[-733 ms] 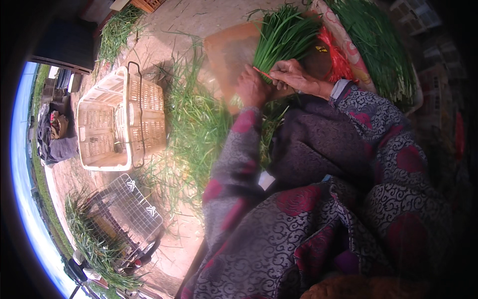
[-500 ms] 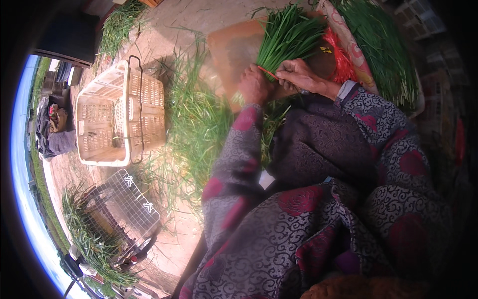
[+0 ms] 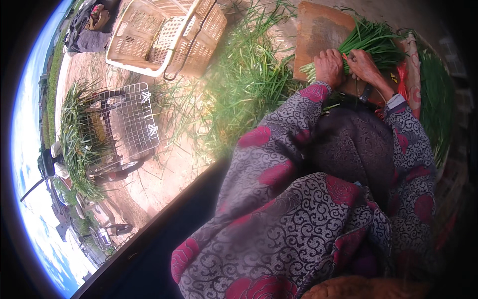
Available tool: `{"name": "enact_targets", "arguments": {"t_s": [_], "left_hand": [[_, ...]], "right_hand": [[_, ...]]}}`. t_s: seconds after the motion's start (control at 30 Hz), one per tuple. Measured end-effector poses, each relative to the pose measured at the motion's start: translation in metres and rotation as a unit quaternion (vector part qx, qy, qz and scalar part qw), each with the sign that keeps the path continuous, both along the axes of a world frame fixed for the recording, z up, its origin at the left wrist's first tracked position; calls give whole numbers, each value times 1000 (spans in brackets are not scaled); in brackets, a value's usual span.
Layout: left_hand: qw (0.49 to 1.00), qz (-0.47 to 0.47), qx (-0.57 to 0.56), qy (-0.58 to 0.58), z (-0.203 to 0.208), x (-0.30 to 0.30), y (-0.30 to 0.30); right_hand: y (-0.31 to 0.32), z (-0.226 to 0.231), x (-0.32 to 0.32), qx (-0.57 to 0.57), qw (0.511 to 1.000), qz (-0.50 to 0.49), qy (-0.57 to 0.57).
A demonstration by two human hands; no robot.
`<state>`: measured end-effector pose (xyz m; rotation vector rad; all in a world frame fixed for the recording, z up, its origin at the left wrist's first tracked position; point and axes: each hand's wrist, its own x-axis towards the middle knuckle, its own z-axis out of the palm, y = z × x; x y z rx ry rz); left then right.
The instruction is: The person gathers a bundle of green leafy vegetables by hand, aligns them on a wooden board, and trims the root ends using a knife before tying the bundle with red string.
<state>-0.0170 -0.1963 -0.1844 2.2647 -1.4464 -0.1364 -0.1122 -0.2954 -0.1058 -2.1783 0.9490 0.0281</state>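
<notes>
A bunch of long green chives (image 3: 374,42) lies on a brown board (image 3: 318,30), its pale stem ends pointing left. My left hand (image 3: 328,69) is closed round the bunch near those ends. Close beside it, my right hand (image 3: 362,66) pinches a red tie (image 3: 345,57) at the bunch; only a short bit of the tie shows between the hands. A hank of red ties (image 3: 402,77) lies by my right wrist.
More chives (image 3: 433,94) lie in a heap at the far right, behind a patterned cloth edge. Loose trimmings (image 3: 254,74) cover the ground left of the board. A pale plastic crate (image 3: 134,42) and a wire basket (image 3: 134,119) on a cart with grass stand further left.
The whole view has swung to the left and down, so the hands and board now appear further right. Both hands stay on the bunch; the red tie shows less between them.
</notes>
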Motion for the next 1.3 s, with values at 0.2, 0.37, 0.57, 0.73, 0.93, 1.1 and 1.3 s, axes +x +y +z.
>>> {"name": "enact_targets", "arguments": {"t_s": [0.2,0.37,0.57,0.73,0.93,1.1,1.3], "left_hand": [[997,-4,33,76,-9,18,-12],[989,-36,84,120,-13,30,-29],[982,-75,133,113,-13,29,-33],[986,-16,113,120,11,41,-12],[994,30,101,9,-17,19,-37],[977,40,-27,-207,-14,-16,-36],[995,77,-11,-65,-22,5,-34]], "right_hand": [[-1,-29,-35,-74,996,31,-42],[2,-37,-62,-69,995,48,-46],[4,-64,-94,-273,910,280,136],[-4,-103,-78,-400,854,314,-103],[-22,-103,-87,-227,950,215,7],[-13,-64,-67,-177,967,108,-147],[-14,-43,-12,334,876,-124,-326]]}}
